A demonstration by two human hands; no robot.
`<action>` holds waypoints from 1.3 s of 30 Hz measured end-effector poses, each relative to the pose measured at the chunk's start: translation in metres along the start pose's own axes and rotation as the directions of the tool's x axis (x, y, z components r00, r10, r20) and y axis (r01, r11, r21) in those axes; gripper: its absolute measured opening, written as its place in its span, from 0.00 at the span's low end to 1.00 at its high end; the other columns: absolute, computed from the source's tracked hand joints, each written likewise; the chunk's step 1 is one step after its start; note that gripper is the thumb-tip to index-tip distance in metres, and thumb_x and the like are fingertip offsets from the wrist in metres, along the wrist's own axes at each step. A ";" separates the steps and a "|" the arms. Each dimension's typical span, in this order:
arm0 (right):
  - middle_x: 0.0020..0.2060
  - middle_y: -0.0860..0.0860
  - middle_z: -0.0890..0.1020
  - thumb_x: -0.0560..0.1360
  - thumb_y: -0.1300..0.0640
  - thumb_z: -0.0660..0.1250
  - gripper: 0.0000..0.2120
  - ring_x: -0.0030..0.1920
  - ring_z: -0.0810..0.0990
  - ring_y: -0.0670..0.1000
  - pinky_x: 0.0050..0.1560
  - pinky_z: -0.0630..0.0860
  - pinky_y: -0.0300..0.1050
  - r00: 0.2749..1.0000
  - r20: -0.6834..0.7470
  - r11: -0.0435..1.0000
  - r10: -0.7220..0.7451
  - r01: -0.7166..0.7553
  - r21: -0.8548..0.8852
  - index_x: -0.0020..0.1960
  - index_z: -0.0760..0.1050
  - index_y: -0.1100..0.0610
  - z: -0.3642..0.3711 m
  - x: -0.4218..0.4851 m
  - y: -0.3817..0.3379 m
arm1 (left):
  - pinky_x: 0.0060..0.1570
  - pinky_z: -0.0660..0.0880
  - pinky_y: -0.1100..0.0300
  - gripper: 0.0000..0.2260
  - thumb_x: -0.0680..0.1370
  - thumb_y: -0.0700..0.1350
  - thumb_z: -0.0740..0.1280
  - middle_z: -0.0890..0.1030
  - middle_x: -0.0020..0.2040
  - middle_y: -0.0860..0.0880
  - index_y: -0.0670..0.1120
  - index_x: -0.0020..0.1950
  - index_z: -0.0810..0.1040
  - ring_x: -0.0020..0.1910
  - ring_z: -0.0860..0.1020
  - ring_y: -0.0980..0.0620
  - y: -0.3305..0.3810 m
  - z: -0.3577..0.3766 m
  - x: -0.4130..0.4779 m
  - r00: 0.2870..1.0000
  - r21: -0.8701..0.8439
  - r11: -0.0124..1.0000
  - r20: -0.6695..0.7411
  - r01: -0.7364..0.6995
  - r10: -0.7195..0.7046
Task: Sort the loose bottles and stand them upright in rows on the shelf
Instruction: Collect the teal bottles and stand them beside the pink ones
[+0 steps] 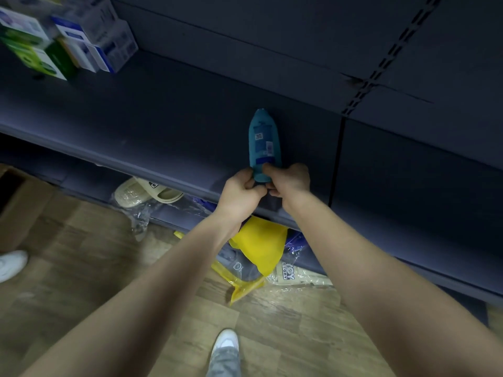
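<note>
A teal bottle (262, 144) with a label and barcode facing me lies over the dark shelf (163, 123), its narrow end pointing toward the back panel. My left hand (241, 190) and my right hand (290, 180) both grip its near end close to the shelf's front edge. My fingers hide that end of the bottle, and a dark part shows below them. No other bottle is visible on this shelf.
Several blue-white and green product boxes (89, 42) stand at the shelf's far left. Below, on the lower shelf and the wooden floor, lie wrapped slippers (144, 191), a yellow item (261, 246) and plastic packaging. A cardboard box (19, 208) sits at left. White shoes (226, 346) are on the floor.
</note>
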State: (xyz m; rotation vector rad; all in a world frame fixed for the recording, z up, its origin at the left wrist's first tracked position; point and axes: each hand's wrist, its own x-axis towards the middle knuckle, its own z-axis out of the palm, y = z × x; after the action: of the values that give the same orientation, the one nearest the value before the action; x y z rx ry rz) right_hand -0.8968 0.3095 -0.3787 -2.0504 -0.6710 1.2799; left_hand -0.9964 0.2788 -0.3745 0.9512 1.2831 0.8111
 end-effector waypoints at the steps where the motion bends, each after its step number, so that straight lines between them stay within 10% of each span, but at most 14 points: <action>1: 0.37 0.55 0.79 0.73 0.58 0.71 0.16 0.30 0.76 0.48 0.28 0.74 0.38 0.999 0.023 0.998 0.029 -0.030 0.047 0.56 0.72 0.65 -0.001 -0.003 -0.001 | 0.42 0.72 0.76 0.17 0.75 0.26 0.58 0.77 0.45 0.56 0.40 0.60 0.72 0.44 0.75 0.66 -0.001 -0.001 -0.003 1.000 -0.007 1.000 -0.008 -0.007 0.007; 10: 0.34 0.59 0.77 0.75 0.66 0.65 0.06 0.24 0.75 0.48 0.23 0.72 0.35 0.985 0.168 0.911 0.034 -0.100 0.400 0.48 0.68 0.64 -0.001 -0.042 0.012 | 0.50 0.72 0.70 0.17 0.77 0.30 0.60 0.78 0.46 0.54 0.37 0.66 0.70 0.48 0.77 0.58 -0.006 -0.014 -0.032 0.998 -0.005 1.000 -0.068 -0.013 0.012; 15: 0.36 0.57 0.79 0.71 0.64 0.70 0.11 0.31 0.79 0.52 0.33 0.79 0.45 0.971 0.070 0.962 -0.228 0.213 0.174 0.41 0.67 0.55 -0.002 -0.071 0.046 | 0.37 0.73 0.74 0.13 0.79 0.36 0.61 0.79 0.44 0.55 0.48 0.62 0.69 0.39 0.77 0.64 -0.005 -0.009 -0.056 0.994 -0.118 0.992 -0.099 0.031 -0.043; 20: 0.33 0.47 0.76 0.71 0.57 0.72 0.14 0.33 0.75 0.48 0.34 0.70 0.40 0.868 0.101 0.834 -0.486 0.495 -0.242 0.46 0.67 0.55 -0.023 -0.114 0.077 | 0.49 0.75 0.59 0.14 0.73 0.42 0.70 0.80 0.47 0.47 0.43 0.57 0.73 0.47 0.79 0.50 -0.014 -0.002 -0.086 0.993 -0.193 0.981 -0.106 0.035 -0.056; 25: 0.51 0.57 0.79 0.73 0.60 0.70 0.15 0.49 0.78 0.59 0.44 0.72 0.49 0.759 0.134 0.668 -0.637 0.630 -0.396 0.55 0.69 0.62 -0.044 -0.146 0.114 | 0.53 0.76 0.52 0.28 0.61 0.55 0.73 0.78 0.48 0.44 0.44 0.55 0.71 0.49 0.78 0.48 -0.018 0.017 -0.128 0.992 -0.149 0.985 -0.072 0.088 -0.100; 31: 0.62 0.64 0.75 0.69 0.60 0.67 0.16 0.51 0.81 0.62 0.41 0.79 0.50 0.552 0.164 0.459 -0.818 0.797 -0.392 0.52 0.63 0.56 -0.079 -0.178 0.156 | 0.54 0.77 0.46 0.06 0.74 0.38 0.70 0.82 0.48 0.42 0.43 0.49 0.76 0.52 0.80 0.42 -0.019 0.036 -0.175 0.986 -0.169 0.985 -0.154 0.042 -0.069; 39: 0.60 0.51 0.77 0.75 0.45 0.62 0.23 0.60 0.76 0.52 0.59 0.72 0.50 0.730 0.198 0.687 -0.655 0.683 -0.247 0.63 0.69 0.60 -0.160 -0.221 0.155 | 0.49 0.80 0.48 0.30 0.59 0.50 0.75 0.81 0.51 0.42 0.39 0.57 0.74 0.48 0.82 0.46 0.011 0.079 -0.245 0.995 0.207 0.975 -0.042 -0.081 0.091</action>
State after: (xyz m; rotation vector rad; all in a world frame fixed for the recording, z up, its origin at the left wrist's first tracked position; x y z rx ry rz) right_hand -0.8248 0.0129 -0.3069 -1.6856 -1.5825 0.8589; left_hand -0.9488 0.0513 -0.2627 1.1639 1.3971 0.7844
